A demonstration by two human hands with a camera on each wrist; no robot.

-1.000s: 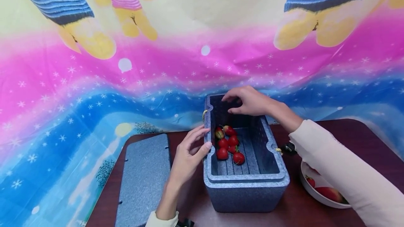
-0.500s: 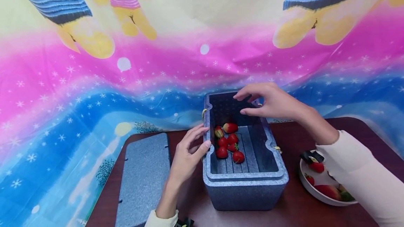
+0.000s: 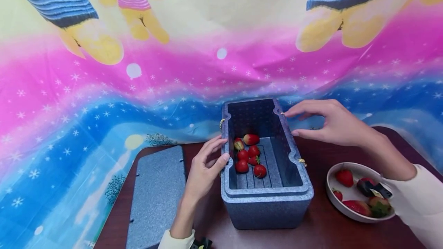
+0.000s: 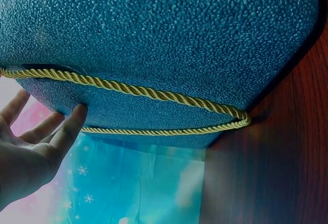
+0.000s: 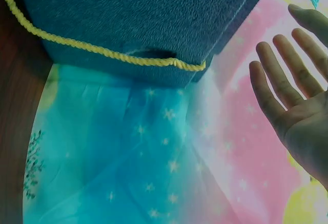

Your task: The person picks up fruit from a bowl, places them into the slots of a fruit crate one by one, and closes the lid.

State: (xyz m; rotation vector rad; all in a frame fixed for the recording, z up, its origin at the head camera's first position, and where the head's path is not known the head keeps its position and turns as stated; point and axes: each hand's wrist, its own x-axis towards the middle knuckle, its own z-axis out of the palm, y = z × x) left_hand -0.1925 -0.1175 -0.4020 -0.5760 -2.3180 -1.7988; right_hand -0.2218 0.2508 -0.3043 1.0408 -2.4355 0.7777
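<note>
Grey box (image 3: 266,214) stands upright on the counter (image 3: 212,224) in front of me, top uncovered. Its long axis runs away from me: one short end faces me, the other points toward the printed cloth (image 3: 194,66). Rope handles, left (image 4: 164,95) and right (image 5: 102,51), hang along the two long sides.

My left hand (image 3: 202,170) touches the left rim, fingers spread and fairly straight, thumb on the edge nearer me. My right hand (image 3: 339,124) is beside the right long wall, holding nothing — fingers loosely extended, thumb apart from them. In the right wrist view its fingertips are clear of the box. Hands well apart, the box between them.

Seven strawberries (image 3: 241,166) lie inside on the ribbed floor, mostly toward the left wall. The farthest lies crosswise, pale end left, red end right; one shows its green leaves to the right.

Left of the box: grey slab (image 3: 159,199), flat, long axis also running away from me. Right: white bowl (image 3: 350,192) of red fruit (image 3: 344,178) — partly hidden by the black device (image 3: 372,190) at my wrist.
</note>
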